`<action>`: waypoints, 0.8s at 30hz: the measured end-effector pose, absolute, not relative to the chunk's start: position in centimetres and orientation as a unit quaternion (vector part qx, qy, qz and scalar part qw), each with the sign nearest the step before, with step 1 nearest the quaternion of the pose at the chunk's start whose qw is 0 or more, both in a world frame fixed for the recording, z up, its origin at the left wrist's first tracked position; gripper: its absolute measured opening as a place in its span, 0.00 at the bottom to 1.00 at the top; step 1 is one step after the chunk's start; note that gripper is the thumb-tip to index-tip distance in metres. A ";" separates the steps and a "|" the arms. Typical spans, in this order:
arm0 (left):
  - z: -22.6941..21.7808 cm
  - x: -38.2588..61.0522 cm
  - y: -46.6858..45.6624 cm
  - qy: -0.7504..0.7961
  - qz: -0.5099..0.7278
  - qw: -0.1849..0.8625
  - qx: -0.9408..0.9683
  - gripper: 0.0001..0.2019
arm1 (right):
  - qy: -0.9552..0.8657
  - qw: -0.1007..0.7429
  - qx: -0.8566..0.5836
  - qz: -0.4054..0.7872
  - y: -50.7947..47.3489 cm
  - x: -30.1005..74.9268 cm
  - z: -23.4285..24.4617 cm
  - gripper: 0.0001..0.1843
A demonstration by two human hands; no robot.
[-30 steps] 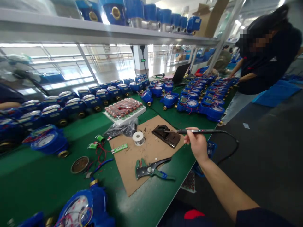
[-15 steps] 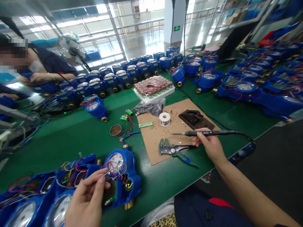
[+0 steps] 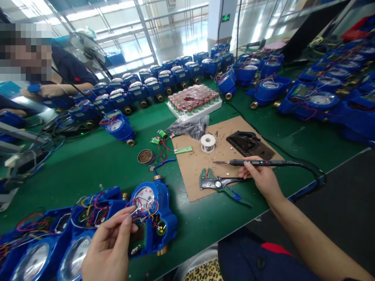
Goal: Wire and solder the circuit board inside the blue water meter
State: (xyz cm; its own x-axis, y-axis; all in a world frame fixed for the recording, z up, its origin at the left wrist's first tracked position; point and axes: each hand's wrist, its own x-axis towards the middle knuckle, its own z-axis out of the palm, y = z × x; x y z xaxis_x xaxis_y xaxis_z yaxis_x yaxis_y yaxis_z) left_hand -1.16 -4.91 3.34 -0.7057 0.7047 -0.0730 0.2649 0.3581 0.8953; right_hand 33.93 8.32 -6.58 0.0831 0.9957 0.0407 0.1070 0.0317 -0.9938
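Observation:
My right hand (image 3: 261,178) is closed round a black soldering iron (image 3: 253,162), whose tip points left over a brown cardboard sheet (image 3: 197,166). My left hand (image 3: 109,244) pinches the coloured wires on top of an open blue water meter (image 3: 150,218) at the near table edge. More open blue meters (image 3: 47,242) lie to the left of it. On the cardboard are a solder spool (image 3: 208,143), a black iron stand (image 3: 249,143) and green-handled wire strippers (image 3: 221,185) just left of my right hand.
The green table (image 3: 88,164) carries rows of blue meters (image 3: 152,88) at the back and right, a tray of red-topped parts (image 3: 191,101), a clear bag (image 3: 189,127) and a round tin (image 3: 145,156). A person (image 3: 43,74) works at the far left beside a fan (image 3: 88,48).
The view swung left and down from the right end of the table. My left hand came into view pinching the meter's wires. My right hand kept the iron over the cardboard.

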 end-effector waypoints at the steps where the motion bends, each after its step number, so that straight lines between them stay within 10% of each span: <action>1: 3.4 -1.1 -4.9 0.792 0.476 0.229 0.306 0.16 | -0.513 0.500 -0.539 0.444 8.3 33.9 -6.6 0.18; 24: 3.1 -1.2 -4.8 0.710 0.545 0.263 0.360 0.08 | -0.468 0.574 -0.364 0.566 8.9 25.2 0.1 0.21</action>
State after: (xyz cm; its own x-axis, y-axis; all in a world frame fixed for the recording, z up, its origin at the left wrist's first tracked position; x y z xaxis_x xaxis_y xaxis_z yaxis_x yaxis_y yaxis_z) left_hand -1.20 -4.82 3.11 -0.6028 0.7976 0.0188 0.2241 0.1467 0.9635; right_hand 25.22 8.90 0.08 -0.0771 0.9892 0.1250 -0.3090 0.0954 -0.9463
